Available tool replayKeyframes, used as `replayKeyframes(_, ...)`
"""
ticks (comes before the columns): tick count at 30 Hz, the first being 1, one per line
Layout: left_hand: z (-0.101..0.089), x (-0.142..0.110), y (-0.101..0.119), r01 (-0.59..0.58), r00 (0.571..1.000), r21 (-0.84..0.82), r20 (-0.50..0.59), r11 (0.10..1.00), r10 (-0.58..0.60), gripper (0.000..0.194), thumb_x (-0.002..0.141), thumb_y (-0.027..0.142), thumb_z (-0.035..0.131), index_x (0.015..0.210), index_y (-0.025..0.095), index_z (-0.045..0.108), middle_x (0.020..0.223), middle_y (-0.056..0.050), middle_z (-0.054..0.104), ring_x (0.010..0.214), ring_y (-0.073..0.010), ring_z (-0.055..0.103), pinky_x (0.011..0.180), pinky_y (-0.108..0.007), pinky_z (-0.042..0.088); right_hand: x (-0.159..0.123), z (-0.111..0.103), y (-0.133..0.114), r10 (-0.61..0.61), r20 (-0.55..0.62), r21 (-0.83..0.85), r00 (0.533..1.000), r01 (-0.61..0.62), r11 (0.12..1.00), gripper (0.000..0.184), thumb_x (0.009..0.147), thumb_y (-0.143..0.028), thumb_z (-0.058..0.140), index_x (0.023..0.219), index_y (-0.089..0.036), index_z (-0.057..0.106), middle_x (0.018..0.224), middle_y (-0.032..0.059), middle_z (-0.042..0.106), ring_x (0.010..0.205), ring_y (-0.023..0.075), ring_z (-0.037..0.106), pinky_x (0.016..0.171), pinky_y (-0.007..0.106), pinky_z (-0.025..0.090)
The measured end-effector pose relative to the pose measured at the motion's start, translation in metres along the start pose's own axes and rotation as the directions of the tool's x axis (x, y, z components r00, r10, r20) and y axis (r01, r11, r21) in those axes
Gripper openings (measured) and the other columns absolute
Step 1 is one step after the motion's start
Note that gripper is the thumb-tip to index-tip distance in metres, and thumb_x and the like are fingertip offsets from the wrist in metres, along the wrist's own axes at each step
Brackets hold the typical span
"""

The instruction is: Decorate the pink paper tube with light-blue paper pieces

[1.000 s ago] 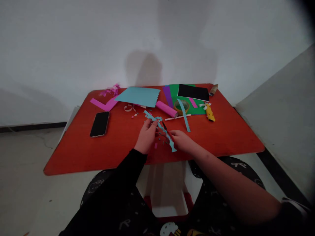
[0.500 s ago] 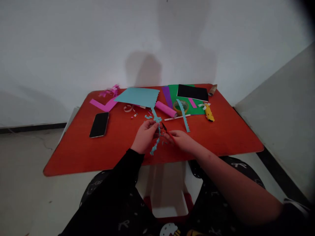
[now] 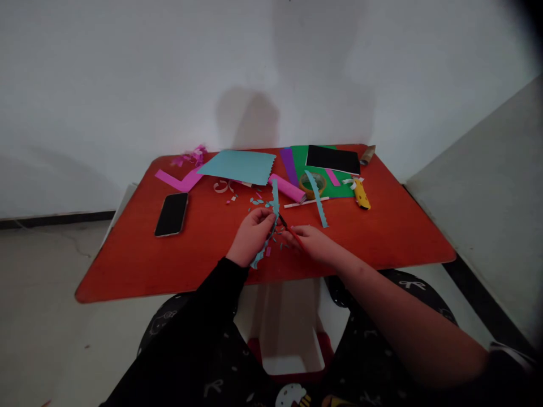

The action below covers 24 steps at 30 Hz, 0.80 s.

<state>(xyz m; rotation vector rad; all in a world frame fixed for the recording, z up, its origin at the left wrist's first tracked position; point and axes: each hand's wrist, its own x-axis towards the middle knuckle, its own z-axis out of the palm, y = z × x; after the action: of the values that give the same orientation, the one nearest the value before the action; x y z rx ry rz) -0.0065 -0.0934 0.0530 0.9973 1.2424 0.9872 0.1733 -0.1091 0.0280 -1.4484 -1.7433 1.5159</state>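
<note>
- So, two hands: left hand (image 3: 251, 236) pinches one scalloped blue paper strip (image 3: 275, 196); right hand (image 3: 313, 243) grips one pair of red-handled scissors (image 3: 293, 233), blades beside strip.
- Second blue strip (image 3: 318, 200): wavy edge, two o'clock from hands.
- One blue sheet (image 3: 238, 166): flat, scalloped side, eleven o'clock.
- One pink roll (image 3: 288, 189): smooth, one o'clock.
- One phone (image 3: 172, 215): dark slab, nine o'clock.
</note>
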Motion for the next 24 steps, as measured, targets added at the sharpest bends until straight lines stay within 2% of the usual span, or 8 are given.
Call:
replayKeyframes(5,0.0011,-0.0025,0.0023,-0.016,1.000,0.036,0.016,0.999,0.016,0.020,0.078,0.034,0.072,0.078,0.018,0.060,0.065,0.001,0.064,0.051,-0.0086,0.046,0.051,-0.023,0.035,-0.0002,0.0002,-0.0009,-0.016,0.001,-0.007,1.000,0.016,1.000,0.056,0.086,-0.073,0.056,0.077,-0.018,0.060,0.067,-0.0019,0.049,0.065,0.0138,0.044,0.057,0.026,0.030)
replayKeyframes(10,0.0006,-0.0050,0.0042,-0.027,0.999,0.067,0.044,0.997,0.024,0.025,0.078,0.038,0.075,0.074,0.019,0.060,0.058,0.003,0.058,0.050,-0.0089,0.043,0.051,-0.023,0.034,-0.0027,-0.0004,-0.0062,-0.002,-0.005,-0.019,1.000,0.002,1.000,0.057,0.085,-0.074,0.055,0.075,-0.018,0.058,0.066,-0.0023,0.047,0.065,0.0138,0.043,0.058,0.027,0.030)
replayKeyframes(16,0.0009,-0.0055,0.0068,-0.026,0.998,0.097,0.056,0.995,0.020,0.024,0.077,0.035,0.074,0.070,0.019,0.058,0.055,0.004,0.054,0.049,-0.0089,0.042,0.049,-0.023,0.030,-0.0026,-0.0007,-0.0033,-0.009,-0.004,-0.029,1.000,0.009,1.000,0.053,0.087,-0.071,0.056,0.073,-0.019,0.055,0.067,-0.0021,0.049,0.065,0.0138,0.044,0.058,0.027,0.031)
replayKeyframes(24,-0.0031,-0.0036,0.0071,-0.036,0.996,0.121,0.082,0.992,0.026,0.020,0.078,0.033,0.071,0.072,0.018,0.059,0.056,0.005,0.053,0.048,-0.0081,0.041,0.048,-0.022,0.028,-0.0013,0.0031,0.0003,-0.018,0.004,0.052,1.000,0.018,0.998,0.053,0.085,-0.071,0.060,0.075,-0.018,0.058,0.067,-0.0029,0.048,0.064,0.0129,0.041,0.059,0.027,0.029)
